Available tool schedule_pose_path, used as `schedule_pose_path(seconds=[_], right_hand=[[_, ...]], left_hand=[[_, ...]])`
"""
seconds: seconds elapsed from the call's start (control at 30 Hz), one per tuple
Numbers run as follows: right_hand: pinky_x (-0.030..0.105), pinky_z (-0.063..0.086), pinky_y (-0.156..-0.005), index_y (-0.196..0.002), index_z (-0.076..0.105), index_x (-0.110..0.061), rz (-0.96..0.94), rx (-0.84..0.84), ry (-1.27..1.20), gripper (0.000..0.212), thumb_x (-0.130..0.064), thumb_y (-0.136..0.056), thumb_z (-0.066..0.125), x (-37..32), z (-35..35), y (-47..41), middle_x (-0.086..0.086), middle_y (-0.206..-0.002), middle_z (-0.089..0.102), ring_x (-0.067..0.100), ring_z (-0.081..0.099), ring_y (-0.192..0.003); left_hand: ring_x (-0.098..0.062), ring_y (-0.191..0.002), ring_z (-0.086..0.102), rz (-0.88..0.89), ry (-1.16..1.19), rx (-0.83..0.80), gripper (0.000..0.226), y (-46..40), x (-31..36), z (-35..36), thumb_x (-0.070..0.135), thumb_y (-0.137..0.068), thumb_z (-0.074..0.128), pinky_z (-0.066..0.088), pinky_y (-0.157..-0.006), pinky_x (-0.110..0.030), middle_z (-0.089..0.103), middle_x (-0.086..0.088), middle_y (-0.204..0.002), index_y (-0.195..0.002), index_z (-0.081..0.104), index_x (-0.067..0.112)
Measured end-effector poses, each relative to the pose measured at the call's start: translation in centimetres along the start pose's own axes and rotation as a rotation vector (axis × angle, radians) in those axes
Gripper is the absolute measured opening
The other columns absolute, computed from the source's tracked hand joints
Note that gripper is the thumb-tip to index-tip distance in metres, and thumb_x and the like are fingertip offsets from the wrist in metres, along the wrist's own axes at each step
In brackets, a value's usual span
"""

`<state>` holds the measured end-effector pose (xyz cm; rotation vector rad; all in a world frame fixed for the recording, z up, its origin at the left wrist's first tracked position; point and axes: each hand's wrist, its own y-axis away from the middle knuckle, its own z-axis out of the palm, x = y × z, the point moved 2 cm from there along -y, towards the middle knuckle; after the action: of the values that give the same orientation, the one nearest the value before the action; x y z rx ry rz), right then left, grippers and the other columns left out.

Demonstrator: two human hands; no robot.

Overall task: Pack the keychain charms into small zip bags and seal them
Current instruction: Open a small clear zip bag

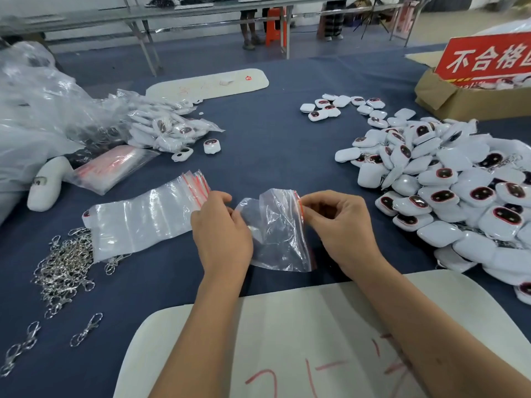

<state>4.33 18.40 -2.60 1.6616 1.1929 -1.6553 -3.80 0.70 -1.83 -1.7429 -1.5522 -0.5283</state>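
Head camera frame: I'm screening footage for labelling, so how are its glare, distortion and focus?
Head view: even overhead light and soft shadows; glare streaks the stack of empty bags and the zip bag both hands hold; wide-angle bending curves the far table rail; the big plastic sack at the left edge looks smeared, the centre fairly sharp.

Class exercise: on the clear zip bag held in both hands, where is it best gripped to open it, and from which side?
Grip the clear zip bag with the red seal strip at its mouth edge, one lip per hand, coming from the right, where the strip faces. The right hand already pinches there; the left hand holds the body.
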Motion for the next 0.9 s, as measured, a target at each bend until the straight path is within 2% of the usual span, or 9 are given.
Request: schedule_pose_path(seconds=[0.13,0.2,0.27,0.33,0.37,0.47,0.6,0.73,0.9], right_hand=[[0.011,0.041,-0.055,-0.091,0.083,-0.026,0.03,-0.184,-0.117,0.033,-0.006,-0.098,0.056,-0.6,0.1,0.1,-0.011,-0.075,0.072,0.007,0.054,-0.061],[0.01,0.038,-0.052,-0.085,0.08,-0.018,0.028,-0.24,-0.142,0.033,-0.014,-0.096,0.048,-0.9,0.1,0.2,0.005,-0.073,0.071,0.009,0.053,-0.059],[0.011,0.037,-0.051,-0.079,0.074,-0.01,0.02,-0.226,-0.147,0.038,-0.033,-0.1,0.051,-1.0,0.1,0.3,0.018,-0.07,0.065,0.009,0.051,-0.056],[0.011,0.038,-0.051,-0.079,0.073,-0.012,0.003,-0.202,-0.146,0.042,-0.047,-0.099,0.059,-1.0,0.2,0.4,0.005,-0.065,0.064,0.005,0.05,-0.053],[0.011,0.039,-0.052,-0.082,0.076,-0.016,-0.006,-0.192,-0.154,0.036,-0.047,-0.096,0.064,-1.0,0.2,0.4,-0.003,-0.065,0.066,0.003,0.051,-0.054],[0.011,0.043,-0.054,-0.091,0.08,-0.018,-0.021,-0.181,-0.183,0.019,-0.034,-0.094,0.072,-1.1,0.2,0.3,-0.008,-0.071,0.071,0.002,0.057,-0.057],[0.011,0.044,-0.056,-0.101,0.079,-0.015,-0.017,-0.268,-0.182,0.011,-0.016,-0.096,0.069,-1.3,0.2,0.4,-0.004,-0.073,0.073,0.008,0.06,-0.059],[0.018,0.042,-0.055,-0.116,0.076,-0.021,0.021,-0.344,-0.236,0.024,-0.017,-0.093,0.071,-1.4,0.1,0.5,0.006,-0.078,0.076,0.017,0.066,-0.066],[0.02,0.041,-0.054,-0.124,0.073,-0.022,0.051,-0.345,-0.291,0.034,-0.014,-0.091,0.071,-1.2,-0.3,0.1,0.006,-0.078,0.077,0.014,0.066,-0.064]], left_hand=[[-0.031,-0.104,0.056,-0.012,-0.066,0.109,0.014,-0.1,0.5,-0.8,0.01,-0.101,0.053,0.046,-0.092,-0.044,0.063,-0.005,-0.11,-0.112,0.059,0.016],[-0.028,-0.097,0.057,-0.012,-0.021,0.141,0.012,0.0,0.8,-1.0,0.01,-0.102,0.05,0.045,-0.085,-0.039,0.058,-0.004,-0.11,-0.11,0.057,0.015],[-0.025,-0.088,0.052,-0.008,-0.013,0.17,0.012,0.3,0.9,-1.1,0.01,-0.103,0.049,0.04,-0.079,-0.035,0.055,-0.005,-0.112,-0.111,0.056,0.014],[-0.022,-0.082,0.046,-0.007,-0.002,0.204,0.013,0.4,1.0,-1.3,0.008,-0.102,0.048,0.035,-0.076,-0.032,0.055,-0.006,-0.114,-0.112,0.055,0.013],[-0.02,-0.081,0.044,-0.007,0.006,0.22,0.014,0.4,1.0,-1.3,0.007,-0.102,0.048,0.031,-0.074,-0.03,0.054,-0.007,-0.114,-0.113,0.055,0.013],[-0.017,-0.079,0.039,-0.005,0.022,0.26,0.014,0.5,1.0,-1.6,0.006,-0.101,0.048,0.024,-0.069,-0.024,0.054,-0.006,-0.113,-0.111,0.055,0.012],[-0.016,-0.079,0.041,-0.013,0.034,0.276,0.014,0.5,1.0,-1.6,0.005,-0.101,0.048,0.026,-0.07,-0.024,0.055,-0.006,-0.113,-0.11,0.055,0.013],[-0.017,-0.079,0.043,0.011,0.028,0.281,0.012,0.4,0.8,-1.6,0.005,-0.1,0.05,0.024,-0.07,-0.021,0.055,-0.006,-0.113,-0.109,0.055,0.012],[-0.019,-0.084,0.05,0.021,0.047,0.27,0.016,0.3,0.6,-1.6,0.003,-0.099,0.053,0.031,-0.076,-0.024,0.053,-0.007,-0.117,-0.112,0.055,0.011]])
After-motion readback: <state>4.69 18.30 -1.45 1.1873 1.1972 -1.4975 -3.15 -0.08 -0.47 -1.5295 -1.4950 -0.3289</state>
